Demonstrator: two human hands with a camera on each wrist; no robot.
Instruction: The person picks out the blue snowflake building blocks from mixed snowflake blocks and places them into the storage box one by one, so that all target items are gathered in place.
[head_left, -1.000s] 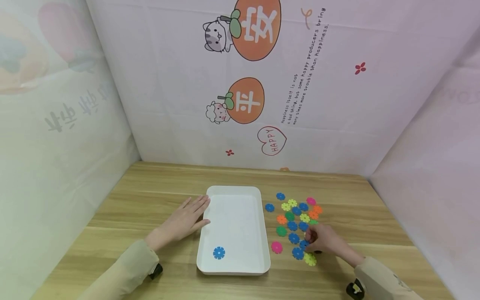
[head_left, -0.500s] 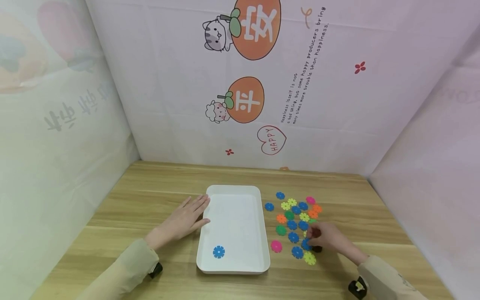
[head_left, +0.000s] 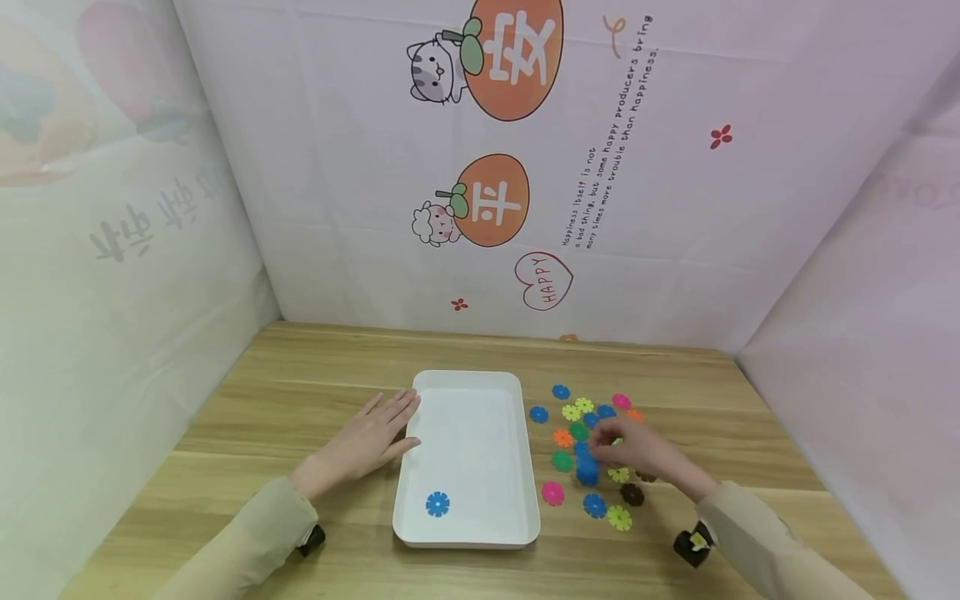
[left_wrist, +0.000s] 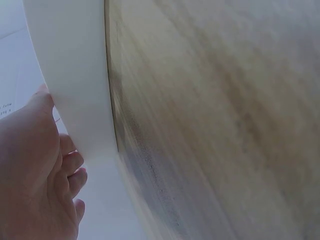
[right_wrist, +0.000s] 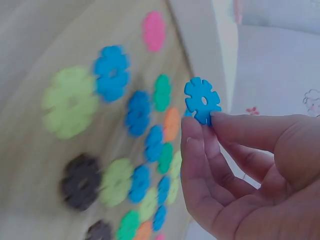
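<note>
Between thumb and fingertips, my right hand (head_left: 637, 447) pinches a blue snowflake-shaped plastic disc (right_wrist: 202, 100), lifted above the scattered discs. My left hand (head_left: 371, 436) lies against the left rim of a white tray (head_left: 468, 543), its fingers fairly straight; the left wrist view shows the thumb and fingers at the tray wall. One blue disc (head_left: 438, 504) lies in the tray near its front left. Below the right hand in its wrist view are a yellow disc (right_wrist: 70, 102), a brown disc (right_wrist: 81, 182) and several others.
Right of the tray, discs in blue, yellow, green, orange, pink and brown lie loose on the wooden table (head_left: 330, 367). A pink disc (head_left: 552, 493) sits close to the tray's right wall. Printed cloth (head_left: 637, 292) encloses the back and sides.
My right hand has picked up a blue disc from the front of the scatter and moved it up and left, uncovering brown and yellow discs. The left hand and tray stay put.
</note>
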